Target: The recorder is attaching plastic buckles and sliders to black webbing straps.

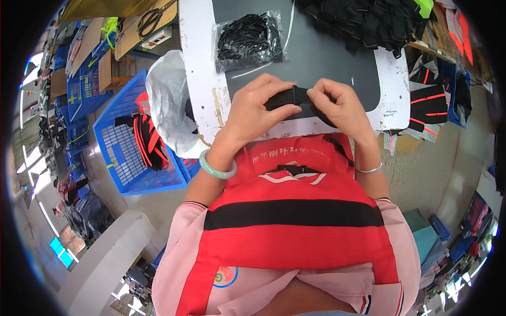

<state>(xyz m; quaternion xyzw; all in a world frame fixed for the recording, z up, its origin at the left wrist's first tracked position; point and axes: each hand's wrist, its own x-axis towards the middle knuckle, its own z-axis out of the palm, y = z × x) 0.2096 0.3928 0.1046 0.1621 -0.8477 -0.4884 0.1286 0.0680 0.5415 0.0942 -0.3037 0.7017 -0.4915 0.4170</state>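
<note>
Above the near edge of the table, a black webbing strap (312,109) with a black plastic piece on it, perhaps a buckle, spans the space between my hands. My left hand (256,107) is closed on the left part, thumb below and fingers above. With thumb and forefinger, my right hand (340,103) pinches the strap's right side. Part of the strap is covered by my fingers. Just beyond my left hand lies a clear plastic bag (250,43) full of small black plastic parts. Farther right is a heap of black strap pieces (363,21).
The white-edged table (203,79) has a dark top. On its left are a whitish plastic sack (167,95) and a blue crate (113,142) holding red-and-black pieces. Black pieces with red stripes (428,101) are stacked at the right. Scissors (152,21) lie at far left.
</note>
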